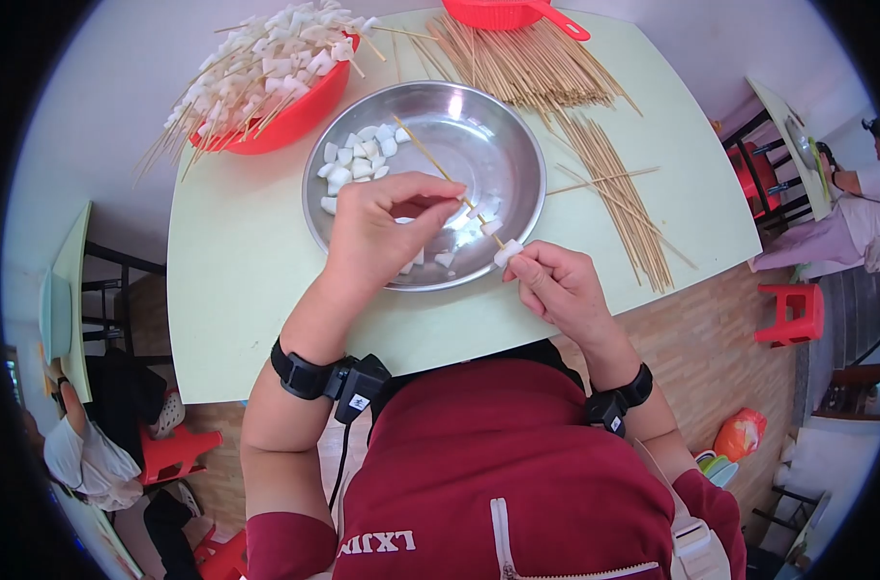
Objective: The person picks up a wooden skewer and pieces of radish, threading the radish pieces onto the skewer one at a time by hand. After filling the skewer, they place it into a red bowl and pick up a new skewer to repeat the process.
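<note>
While the skewer (pixel 430 159) slants over the metal bowl (pixel 517 145), its near end sits in a white chunk (pixel 508 255), pinched in the fingertips of the right hand (pixel 561 290) at the bowl's near rim. The left hand (pixel 387 227) is closed on the skewer midway. More chunks (pixel 358 155) lie in the bowl. Bare sticks (pixel 614 193) and a red basket (pixel 309 106) of filled ones rest on the pale table (pixel 237 290).

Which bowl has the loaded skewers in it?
The red bowl at the far left, heaped with them; the steel bowl holds only loose white pieces.
</note>
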The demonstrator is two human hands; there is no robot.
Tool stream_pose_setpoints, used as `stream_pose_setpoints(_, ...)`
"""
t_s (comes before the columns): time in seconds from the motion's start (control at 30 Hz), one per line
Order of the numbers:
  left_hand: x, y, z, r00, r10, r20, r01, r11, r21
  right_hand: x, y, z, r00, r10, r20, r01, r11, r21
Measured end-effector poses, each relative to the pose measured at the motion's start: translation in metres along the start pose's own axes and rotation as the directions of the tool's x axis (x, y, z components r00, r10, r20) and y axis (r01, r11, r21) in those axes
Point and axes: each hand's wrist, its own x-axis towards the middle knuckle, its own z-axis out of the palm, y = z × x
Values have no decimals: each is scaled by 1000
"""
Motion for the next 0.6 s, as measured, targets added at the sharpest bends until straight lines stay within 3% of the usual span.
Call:
stream_pose_setpoints(0.07, -1, 1, 2, 997, 72, 10, -73, 993, 89, 0, 0, 1, 1000, -9, -23, 9, 1000, -14)
stream_pose_setpoints(0.2, -1, 0, 2, 998, 58, -2, -58, 996, 69, 0, -2, 1, 1000, 8, -22, -8, 1000, -19)
stream_pose_setpoints(0.37, 0, 4, -5, 989, 143, 36, -146, 984, 104, -1, -3, 3, 999, -20, -35, 20, 1000, 7)
stream_pose_setpoints(0.47, 4, 6, -37, 996, 54, 69, -65, 986, 155, 0, -3, 4, 997, -26, -73, 29, 999, 45)
stream_pose_setpoints(0.53, 5, 3, -57, 999, 16, 37, -24, 968, 250, 0, -1, 3, 997, -32, -68, 35, 998, 55)
stream_pose_setpoints(0.6, 3, 0, -66, 997, -75, 19, 53, 838, 544, 1, 0, 3, 997, -38, -60, 42, 997, 60)
